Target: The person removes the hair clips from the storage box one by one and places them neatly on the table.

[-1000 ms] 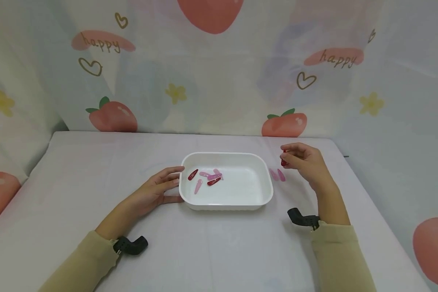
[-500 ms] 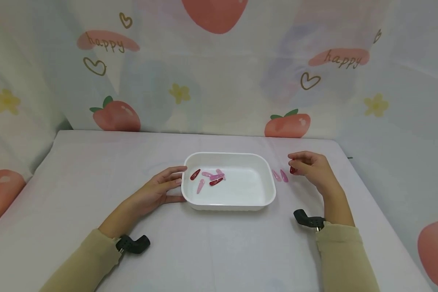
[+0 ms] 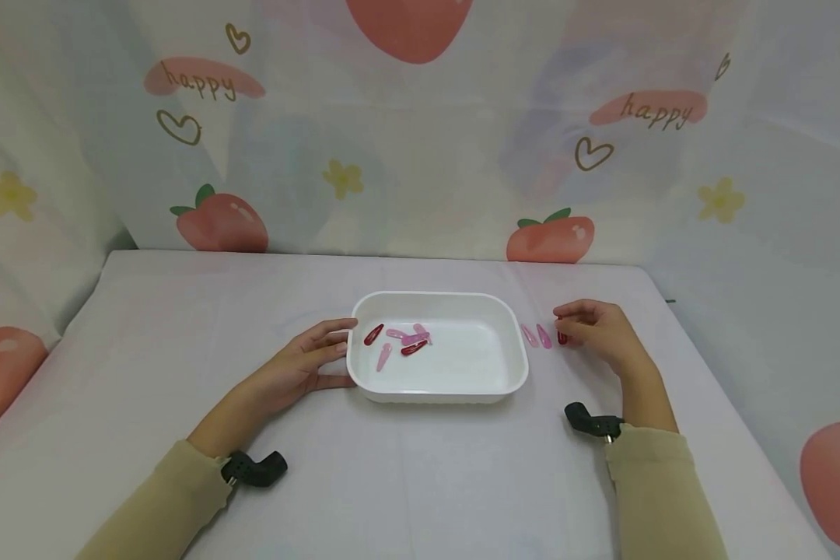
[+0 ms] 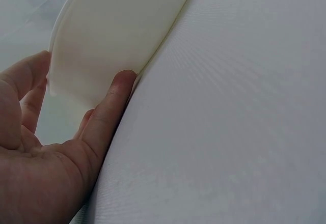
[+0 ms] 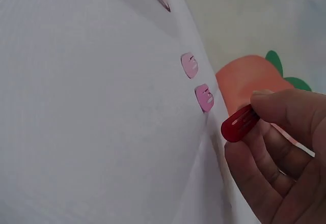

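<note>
red and glossy, a hair clip (image 5: 236,127) is pinched between the thumb and fingertips of the person's right hand (image 3: 598,332); its rounded end shows past them, a hold that probably makes it easy to see and aim. it is at the cloth (image 3: 420,482) to the right of the tray (image 3: 470,346), though whether its lower end touches cannot be told. just beside it a brighter pink clip (image 3: 544,337) and a paler pink clip (image 3: 529,336) lie nearly parallel, so the spacing looks deliberate. the left hand (image 3: 304,360) has its fingers apart, tips at the rim and thumb low against the wall, likely to steady the tray. inside, the loose clips (image 3: 414,340), pink and dark red, lie towards the left end, some overlapping.
</note>
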Motion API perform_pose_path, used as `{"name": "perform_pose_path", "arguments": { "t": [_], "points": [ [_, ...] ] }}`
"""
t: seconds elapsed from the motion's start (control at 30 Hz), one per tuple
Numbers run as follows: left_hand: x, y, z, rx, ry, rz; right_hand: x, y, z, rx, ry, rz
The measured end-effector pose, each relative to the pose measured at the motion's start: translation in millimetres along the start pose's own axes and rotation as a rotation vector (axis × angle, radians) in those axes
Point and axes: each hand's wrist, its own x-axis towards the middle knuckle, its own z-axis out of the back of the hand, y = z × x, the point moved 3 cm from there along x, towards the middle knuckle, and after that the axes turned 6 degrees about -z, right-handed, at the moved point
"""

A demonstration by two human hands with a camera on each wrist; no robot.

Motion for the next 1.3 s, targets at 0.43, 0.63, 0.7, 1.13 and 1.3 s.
{"name": "perform_pose_path", "arguments": {
  "t": [0.43, 0.63, 0.7, 1.13, 1.3],
  "points": [
    [0.2, 1.9, 1.8, -0.007, 0.0, 0.004, 1.5, 0, -8, -0.094, 0.024, -0.049],
    [-0.5, 1.3, 2.0, -0.009, 0.003, 0.0, 1.1, 2, -11, -0.109, 0.011, -0.049],
    [-0.4, 1.1, 1.9, -0.009, 0.002, 0.0, 1.0, 2, -11, -0.112, 0.002, -0.051],
    [0.0, 0.5, 1.0, -0.004, 0.011, -0.007, 0.2, 4, -11, -0.131, -0.022, -0.05],
    [0.2, 0.8, 1.4, -0.003, 0.015, -0.008, -1.4, 7, -8, -0.111, -0.076, -0.041]
  ]
}}
